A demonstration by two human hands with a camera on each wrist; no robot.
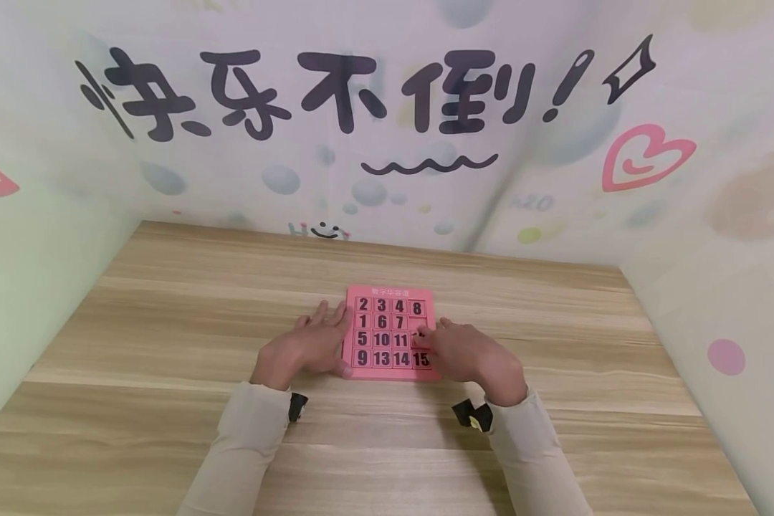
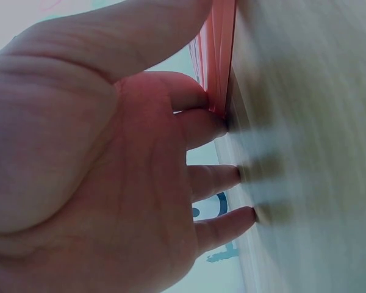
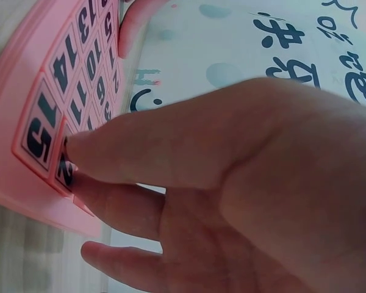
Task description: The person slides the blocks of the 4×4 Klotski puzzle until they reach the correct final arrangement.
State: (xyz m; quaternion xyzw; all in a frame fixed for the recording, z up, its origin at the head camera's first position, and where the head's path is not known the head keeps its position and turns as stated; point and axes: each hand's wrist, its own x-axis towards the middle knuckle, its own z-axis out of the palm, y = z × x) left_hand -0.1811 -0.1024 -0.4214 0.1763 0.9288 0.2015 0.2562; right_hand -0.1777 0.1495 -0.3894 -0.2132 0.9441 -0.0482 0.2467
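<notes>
Mid-table it lay, the pink number puzzle (image 1: 390,332), and there was the left hand (image 1: 319,342), spread wide against its nine o'clock edge! At three o'clock the right hand (image 1: 463,351) arched in, thumb and fingertip touching the tile (image 3: 64,172) above 15, gripping nothing. Pale wood grain ran across the table (image 1: 361,444) to a printed wall (image 1: 426,208) at twelve o'clock.

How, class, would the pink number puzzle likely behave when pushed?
The pink number puzzle would probably slide rather than tip, lying flat and low. Its straight frame looks stiff, unlikely to bend. Tiles may shift, since a gap shows below the 8.
</notes>
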